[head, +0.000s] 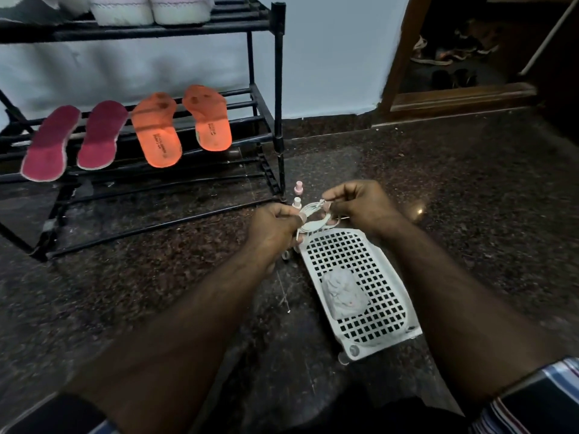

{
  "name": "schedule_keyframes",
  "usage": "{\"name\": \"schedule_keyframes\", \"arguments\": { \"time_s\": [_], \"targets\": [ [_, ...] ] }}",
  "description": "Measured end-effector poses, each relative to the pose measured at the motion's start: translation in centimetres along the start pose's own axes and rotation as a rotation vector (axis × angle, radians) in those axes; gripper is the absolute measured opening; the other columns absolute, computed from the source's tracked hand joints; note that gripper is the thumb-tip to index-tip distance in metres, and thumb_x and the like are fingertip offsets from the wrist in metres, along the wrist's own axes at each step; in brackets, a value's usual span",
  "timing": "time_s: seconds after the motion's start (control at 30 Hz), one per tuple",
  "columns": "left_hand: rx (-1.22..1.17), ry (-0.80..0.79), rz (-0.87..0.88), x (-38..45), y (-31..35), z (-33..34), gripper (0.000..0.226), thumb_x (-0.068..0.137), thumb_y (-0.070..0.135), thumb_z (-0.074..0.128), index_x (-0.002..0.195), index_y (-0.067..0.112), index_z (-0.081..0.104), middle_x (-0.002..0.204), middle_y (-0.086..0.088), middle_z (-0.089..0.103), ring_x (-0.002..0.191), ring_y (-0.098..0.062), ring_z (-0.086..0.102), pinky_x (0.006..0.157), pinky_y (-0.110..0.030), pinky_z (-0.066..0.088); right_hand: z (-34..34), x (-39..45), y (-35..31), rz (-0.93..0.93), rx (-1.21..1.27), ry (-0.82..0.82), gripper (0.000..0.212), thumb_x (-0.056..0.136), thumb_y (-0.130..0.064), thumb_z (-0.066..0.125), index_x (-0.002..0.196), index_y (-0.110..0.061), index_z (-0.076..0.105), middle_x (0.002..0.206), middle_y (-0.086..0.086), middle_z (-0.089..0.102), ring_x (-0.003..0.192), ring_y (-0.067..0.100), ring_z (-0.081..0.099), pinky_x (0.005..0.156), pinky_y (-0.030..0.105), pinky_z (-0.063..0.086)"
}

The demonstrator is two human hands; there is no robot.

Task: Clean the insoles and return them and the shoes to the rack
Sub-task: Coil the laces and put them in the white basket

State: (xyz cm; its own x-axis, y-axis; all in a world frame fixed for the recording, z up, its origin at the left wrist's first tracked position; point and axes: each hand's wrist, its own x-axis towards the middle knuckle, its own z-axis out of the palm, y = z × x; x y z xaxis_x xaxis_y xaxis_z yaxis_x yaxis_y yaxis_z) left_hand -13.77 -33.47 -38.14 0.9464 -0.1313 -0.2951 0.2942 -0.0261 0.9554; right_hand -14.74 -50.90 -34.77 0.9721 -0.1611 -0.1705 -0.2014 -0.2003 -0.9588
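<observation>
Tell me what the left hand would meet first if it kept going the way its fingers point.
The left hand points right, toward the right hand. It would meet that hand first, since both already hold the same bundled white shoelace. Depth looks roughly shared.

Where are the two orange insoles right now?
The orange insoles lie on the black rack's middle shelf, right of the maroon insoles, toward its right end post.

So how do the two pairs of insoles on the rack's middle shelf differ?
The orange insoles sit toward the right of the rack and carry printed text and dark stains. The maroon insoles sit to the left, look narrower, have pale edges and show no print. Both pairs lie leaning across the shelf bars.
</observation>
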Motion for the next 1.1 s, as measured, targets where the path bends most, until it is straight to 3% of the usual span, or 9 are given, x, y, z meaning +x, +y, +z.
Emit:
{"name": "schedule_keyframes", "arguments": {
  "time_s": [0.07, 0.13, 0.27, 0.37, 0.53, 0.63, 0.8, 1.1],
  "targets": [
    [0.054, 0.004, -0.022, 1.1, -1.5, 1.0, 0.006, 0.093, 0.007, 0.068, 0.095, 0.002, 0.069, 0.092, -0.016, 0.073, 0.068, -0.017, 0.067, 0.053, -0.022, 0.055, -0.6, 1.3, 2.1, 0.045, -0.023, 0.017, 0.016, 0.084, 0.009, 0.066, 0.089, -0.007, 0.068, 0.083, 0.019, 0.070, 0.060, 0.020, 0.063, 0.053, 0.029, 0.054],
    [0.139, 0.002, -0.020, 2.2, -3.0, 1.8, 0.011, 0.093, 0.006, 0.067, 0.083, 0.008, 0.068, 0.077, -0.011, 0.069, 0.060, -0.016, 0.064, 0.049, -0.023, 0.052, -1.2, 2.6, 4.2, 0.087, -0.064, 0.026, 0.018, 0.084, 0.008, 0.066, 0.086, -0.009, 0.068, 0.085, 0.021, 0.071, 0.064, 0.023, 0.062, 0.057, 0.031, 0.052],
    [0.386, -0.024, 0.036, 4.0, -5.8, 2.7, 0.014, 0.084, 0.018, 0.069, 0.070, 0.018, 0.068, 0.057, -0.001, 0.065, 0.053, -0.021, 0.059, 0.062, -0.033, 0.052, -1.7, 4.5, 7.1, 0.161, -0.125, 0.023, 0.018, 0.085, 0.009, 0.064, 0.086, -0.008, 0.068, 0.082, 0.017, 0.072, 0.062, 0.022, 0.062, 0.055, 0.029, 0.054],
    [0.634, 0.000, 0.072, 4.3, -6.5, 3.0, 0.004, 0.082, 0.026, 0.071, 0.080, 0.024, 0.072, 0.071, 0.005, 0.073, 0.071, -0.020, 0.069, 0.072, -0.032, 0.055, -1.7, 5.5, 8.7, 0.183, -0.204, 0.023, 0.016, 0.085, 0.007, 0.065, 0.085, -0.008, 0.068, 0.086, 0.019, 0.073, 0.058, 0.019, 0.062, 0.054, 0.029, 0.053],
    [0.904, -0.034, 0.179, 4.1, -6.8, 3.2, 0.024, 0.090, 0.030, 0.065, 0.112, 0.025, 0.071, 0.103, 0.003, 0.074, 0.093, -0.018, 0.067, 0.085, -0.034, 0.055, -1.5, 6.3, 10.5, 0.171, -0.330, 0.009, 0.012, 0.083, 0.002, 0.070, 0.086, -0.010, 0.068, 0.083, 0.015, 0.073, 0.058, 0.017, 0.062, 0.065, 0.039, 0.057],
    [1.044, -0.066, 0.224, 3.7, -7.0, 3.4, 0.030, 0.093, 0.035, 0.061, 0.121, 0.029, 0.068, 0.115, 0.004, 0.071, 0.101, -0.019, 0.066, 0.088, -0.038, 0.055, -1.2, 6.6, 10.9, 0.097, -0.495, 0.007, 0.010, 0.078, -0.008, 0.078, 0.082, -0.016, 0.073, 0.079, 0.001, 0.074, 0.069, 0.015, 0.068, 0.070, 0.033, 0.058],
    [1.185, -0.075, 0.293, 3.7, -7.4, 3.6, 0.028, 0.094, 0.036, 0.060, 0.121, 0.033, 0.067, 0.121, 0.003, 0.068, 0.108, -0.021, 0.063, 0.088, -0.043, 0.056, -0.9, 6.4, 11.1, -0.007, -0.641, 0.001, 0.010, 0.079, -0.012, 0.077, 0.086, -0.019, 0.076, 0.080, -0.008, 0.072, 0.070, 0.005, 0.062, 0.068, 0.019, 0.046],
    [1.215, -0.091, 0.348, 3.7, -7.3, 3.6, 0.023, 0.095, 0.032, 0.058, 0.114, 0.029, 0.071, 0.114, 0.000, 0.066, 0.105, -0.024, 0.063, 0.086, -0.044, 0.055, -1.0, 5.7, 10.4, -0.040, -0.630, 0.015, 0.015, 0.078, -0.014, 0.079, 0.091, -0.021, 0.076, 0.081, -0.010, 0.072, 0.072, 0.003, 0.065, 0.070, 0.022, 0.053]
  ]
}}
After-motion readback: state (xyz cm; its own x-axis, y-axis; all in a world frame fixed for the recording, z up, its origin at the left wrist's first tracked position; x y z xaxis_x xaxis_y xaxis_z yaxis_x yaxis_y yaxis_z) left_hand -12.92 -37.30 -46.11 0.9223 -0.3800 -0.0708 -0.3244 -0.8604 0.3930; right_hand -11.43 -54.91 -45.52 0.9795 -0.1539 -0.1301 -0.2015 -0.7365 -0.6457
